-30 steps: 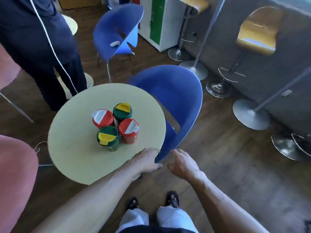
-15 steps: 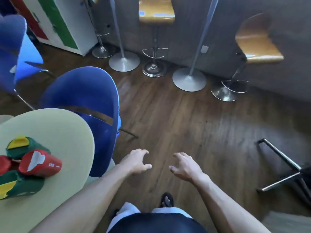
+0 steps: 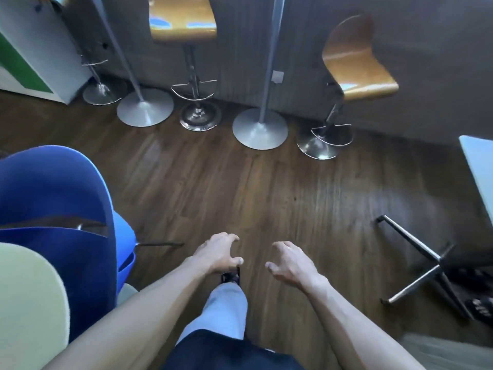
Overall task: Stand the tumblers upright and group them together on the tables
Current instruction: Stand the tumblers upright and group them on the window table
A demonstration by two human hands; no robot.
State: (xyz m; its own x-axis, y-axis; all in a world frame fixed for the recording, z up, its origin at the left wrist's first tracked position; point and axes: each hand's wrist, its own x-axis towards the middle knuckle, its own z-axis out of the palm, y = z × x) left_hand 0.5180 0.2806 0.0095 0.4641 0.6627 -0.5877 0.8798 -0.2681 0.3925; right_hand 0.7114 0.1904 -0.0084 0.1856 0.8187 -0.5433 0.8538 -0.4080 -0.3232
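With my left grip [image 3: 218,253] and right grip [image 3: 289,263] both spread and empty over the wooden floor [image 3: 213,182], no tumblers in view, I'd keep them loose, steering clear of the blue chair [image 3: 53,209] left of them, toward another bench.

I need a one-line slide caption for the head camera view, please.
Both bare hands, left hand and right hand, empty over dark wooden floor, beside blue plastic chair.
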